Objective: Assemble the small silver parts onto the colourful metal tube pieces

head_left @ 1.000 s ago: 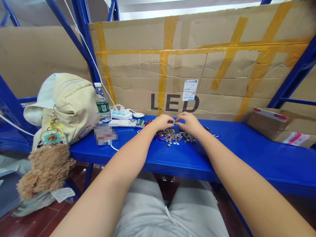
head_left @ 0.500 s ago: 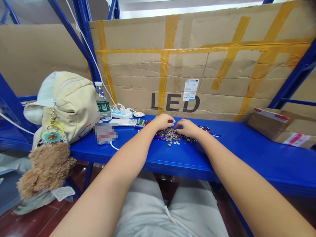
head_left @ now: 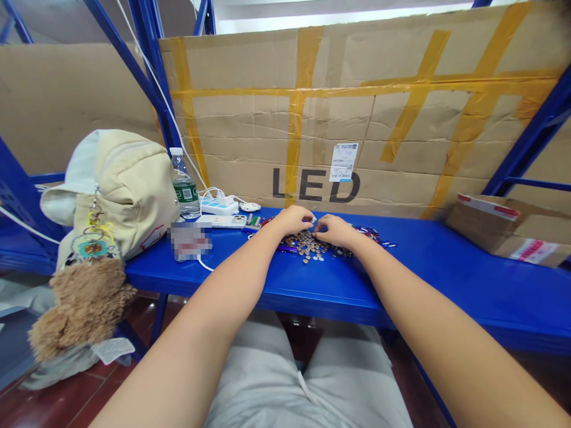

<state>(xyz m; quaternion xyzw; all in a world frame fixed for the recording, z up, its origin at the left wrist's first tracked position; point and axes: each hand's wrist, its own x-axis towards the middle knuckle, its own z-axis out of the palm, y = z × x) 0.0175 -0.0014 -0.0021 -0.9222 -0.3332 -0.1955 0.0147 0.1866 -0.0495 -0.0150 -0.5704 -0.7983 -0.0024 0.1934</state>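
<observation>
A pile of small round coins point(head_left: 305, 242), brownish and silvery, lies spread on the blue shelf top point(head_left: 321, 282). Over the pile's far left side is my left hand point(head_left: 294, 220), its fingers pinched together with a tiny pale bit at the tips, too small to name. Facing it from the right, my right hand point(head_left: 334, 230) has curled fingers low at the coins; what they grip, if anything, is hidden. Dark and coloured small pieces point(head_left: 372, 235) lie beyond my right wrist. A purple pen-like stick point(head_left: 288, 249) rests left of the coins.
To the left are a phone point(head_left: 223, 221), a white power strip point(head_left: 218, 205), a water bottle point(head_left: 185, 187) and a cream bag point(head_left: 129, 184) with a plush charm. A large LED carton point(head_left: 250, 137) walls off the back. An open cardboard box point(head_left: 513, 229) stands far right.
My right hand has shifted very slightly left, its fingers still curled at the coins. The left hand keeps its pinch in nearly the same place.
</observation>
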